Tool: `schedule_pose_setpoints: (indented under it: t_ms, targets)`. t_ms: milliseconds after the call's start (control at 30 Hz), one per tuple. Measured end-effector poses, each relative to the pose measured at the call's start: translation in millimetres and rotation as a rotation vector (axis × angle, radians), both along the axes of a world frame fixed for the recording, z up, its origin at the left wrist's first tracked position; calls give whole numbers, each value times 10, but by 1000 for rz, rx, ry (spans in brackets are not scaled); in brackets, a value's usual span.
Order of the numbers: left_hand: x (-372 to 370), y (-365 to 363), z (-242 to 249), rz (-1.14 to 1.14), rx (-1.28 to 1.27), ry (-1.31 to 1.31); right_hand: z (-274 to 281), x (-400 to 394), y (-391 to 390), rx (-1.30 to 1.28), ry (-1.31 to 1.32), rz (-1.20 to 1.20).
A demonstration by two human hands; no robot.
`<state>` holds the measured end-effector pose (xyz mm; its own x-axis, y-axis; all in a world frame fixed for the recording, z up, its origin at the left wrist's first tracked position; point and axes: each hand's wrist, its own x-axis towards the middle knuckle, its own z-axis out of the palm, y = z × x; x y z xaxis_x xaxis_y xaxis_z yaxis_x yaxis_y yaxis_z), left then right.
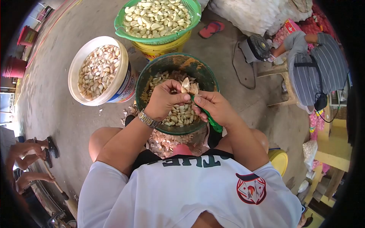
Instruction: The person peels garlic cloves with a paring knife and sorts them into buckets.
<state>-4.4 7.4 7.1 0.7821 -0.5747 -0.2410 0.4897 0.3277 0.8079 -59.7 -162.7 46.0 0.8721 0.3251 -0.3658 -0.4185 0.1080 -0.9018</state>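
My left hand [166,99] is closed, pinching a partly broken-up garlic bulb [189,87] whose cloves and papery skin stick up. My right hand [213,108] meets it from the other side, its fingers wrapped round a green-handled tool [210,118]. The tool's tip is hidden at the garlic. Both hands are over a large dark green tub [215,78], which holds loose garlic cloves [180,115] and skins.
A white bucket [72,81] of unpeeled cloves stands left of the tub. Behind it, a green basket [119,28] of peeled cloves rests on a yellow bucket [167,49]. Garlic skins [167,142] litter the floor. Another person [319,64] sits at right; a slipper [211,29] lies beyond.
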Motion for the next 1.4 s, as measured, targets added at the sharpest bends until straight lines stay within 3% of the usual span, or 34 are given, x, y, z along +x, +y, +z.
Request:
schedule_pose_setpoints:
  t_ms: [367, 567, 867, 1167, 1400]
  targets:
    - [-46, -28, 8, 90, 61, -74, -40, -23, 130, -212, -175, -97]
    - [-24, -23, -6, 47, 26, -42, -61, -35, 97, 64, 110, -211]
    - [-5, -14, 30, -10, -130, 214, -21, 1, 53, 152, 185, -330]
    - [54, 33, 46, -90, 110, 51, -63, 11, 7, 16, 31, -73]
    - [128, 93, 65, -187, 203, 2, -89, 6, 8, -39, 22, -91]
